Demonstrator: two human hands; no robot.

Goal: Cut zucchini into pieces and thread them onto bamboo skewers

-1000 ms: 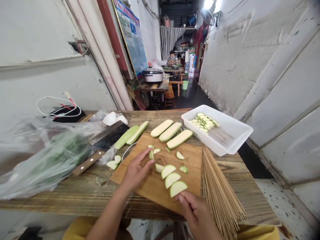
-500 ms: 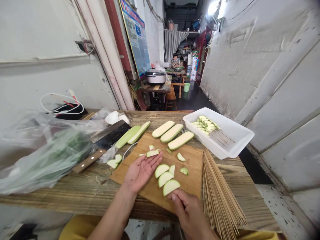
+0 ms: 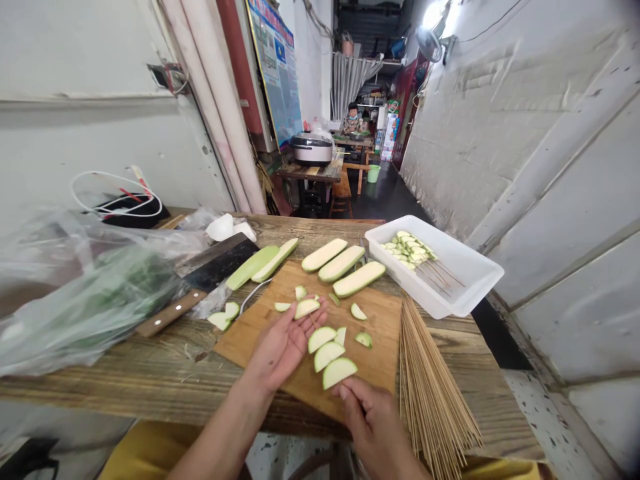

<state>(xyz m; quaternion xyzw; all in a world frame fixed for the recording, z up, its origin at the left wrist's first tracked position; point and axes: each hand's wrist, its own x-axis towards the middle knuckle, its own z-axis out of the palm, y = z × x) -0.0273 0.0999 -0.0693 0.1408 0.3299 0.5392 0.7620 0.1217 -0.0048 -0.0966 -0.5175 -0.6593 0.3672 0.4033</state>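
My right hand [image 3: 375,417] pinches the lower end of a thin bamboo skewer [image 3: 313,320]. Three half-round zucchini slices [image 3: 329,355] are threaded along it, pale with green rims. Palm up, my left hand [image 3: 280,350] holds another zucchini slice [image 3: 306,308] between thumb and fingertips, at the skewer's far end; whether the tip has pierced it I cannot tell. Both hands are over a wooden cutting board [image 3: 240,343], where several loose zucchini pieces [image 3: 358,311] lie. Zucchini halves [image 3: 359,279] rest along the board's far edge.
A white plastic tub [image 3: 480,283] with filled skewers stands at the right, beside a bundle of bare skewers [image 3: 433,393]. At the left lie a cleaver [image 3: 173,313] and a plastic bag of greens [image 3: 115,287]. A person [image 3: 353,120] sits at a far table.
The view has shifted slightly. My left hand still holds the slice at the skewer's far end, the slice now tilted a little more. My right hand keeps its pinch.
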